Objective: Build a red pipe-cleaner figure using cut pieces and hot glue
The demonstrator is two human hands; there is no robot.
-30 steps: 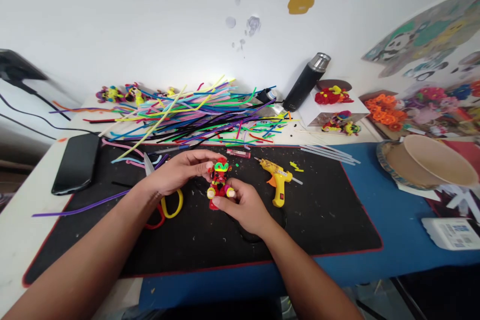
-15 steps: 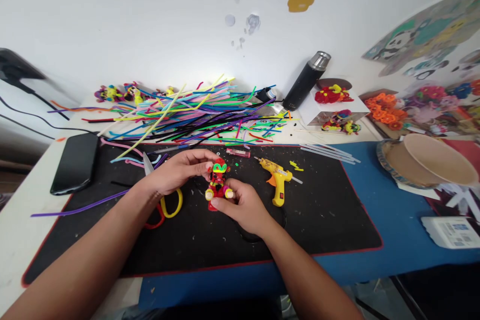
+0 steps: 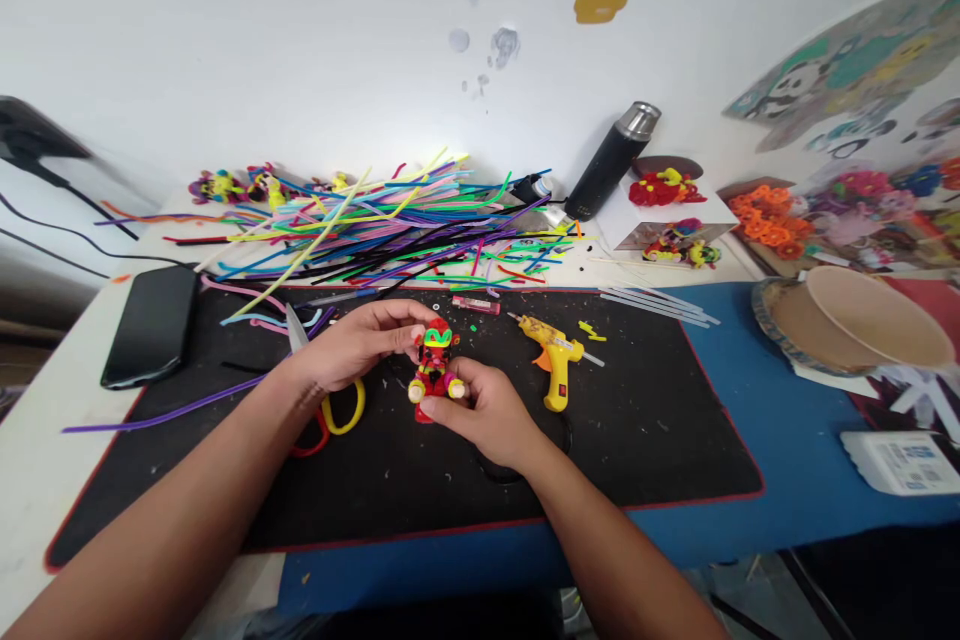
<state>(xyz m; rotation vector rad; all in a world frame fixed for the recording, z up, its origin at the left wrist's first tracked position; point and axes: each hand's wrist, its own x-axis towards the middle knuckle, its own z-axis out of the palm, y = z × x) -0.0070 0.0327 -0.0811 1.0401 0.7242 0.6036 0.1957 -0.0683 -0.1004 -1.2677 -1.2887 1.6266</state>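
Observation:
A small pipe-cleaner doll (image 3: 435, 365), mostly red with yellow, green, black and pink parts, is held upright over the black mat (image 3: 600, 460). My left hand (image 3: 375, 340) pinches it at the head from the left. My right hand (image 3: 491, 410) grips its lower body, the thumb across the front near the base. Under my left wrist lie scissors (image 3: 346, 408) with red and yellow handles, partly hidden by the forearm. To the right of my hands rests a yellow hot glue gun (image 3: 555, 360) with a glue stick in its back end.
Behind the mat spreads a pile of coloured pipe cleaners (image 3: 390, 220). A black phone (image 3: 150, 325) lies at left. A black flask (image 3: 611, 160) stands by a white box (image 3: 712, 205) with figures. Glue sticks (image 3: 660, 305) and a bowl (image 3: 780, 320) are at right.
The doll has turned slightly between my fingers, and its head tips a little differently. Both hands keep almost the same place and hold.

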